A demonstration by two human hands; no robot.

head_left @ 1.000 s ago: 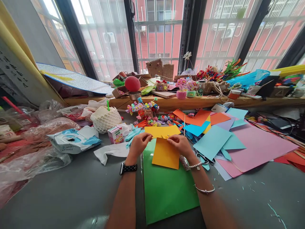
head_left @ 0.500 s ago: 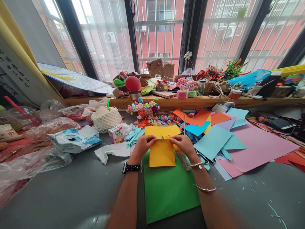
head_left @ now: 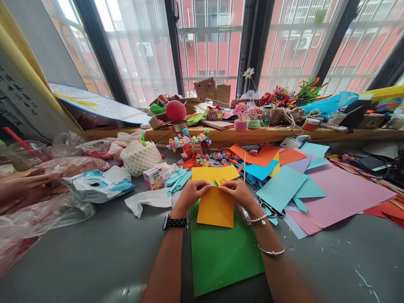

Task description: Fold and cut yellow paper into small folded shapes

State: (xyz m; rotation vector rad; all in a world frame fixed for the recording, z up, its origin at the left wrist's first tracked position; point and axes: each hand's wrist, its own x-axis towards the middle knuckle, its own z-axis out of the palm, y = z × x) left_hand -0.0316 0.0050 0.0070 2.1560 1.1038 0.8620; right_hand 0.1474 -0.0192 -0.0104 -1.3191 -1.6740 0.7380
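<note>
A square of yellow paper (head_left: 216, 208) hangs between my two hands, its top edge pinched by both. My left hand (head_left: 193, 194) grips that edge on the left, thumb and fingers pressed together. On the other side my right hand (head_left: 241, 194) pinches the same edge, close to the left fingertips. Beneath lies a sheet of green paper (head_left: 227, 256) on the dark table. Another yellow sheet (head_left: 205, 172) lies just beyond my fingers, with small yellow scraps (head_left: 221, 181) by it. Part of a patterned strip (head_left: 244, 214) shows under my right wrist.
Scissors (head_left: 268, 210), light-blue paper (head_left: 282, 188) and a large pink sheet (head_left: 350, 189) lie to the right. At left are a wet-wipe pack (head_left: 99, 185), a small pink box (head_left: 153, 177) and a white tissue (head_left: 150, 200). Another person's hand (head_left: 22, 189) is at the far left.
My hands have come closer together along the yellow paper's top edge. The paper's lower edge now sits slightly nearer me. Another person's hand has reached in farther at the left.
</note>
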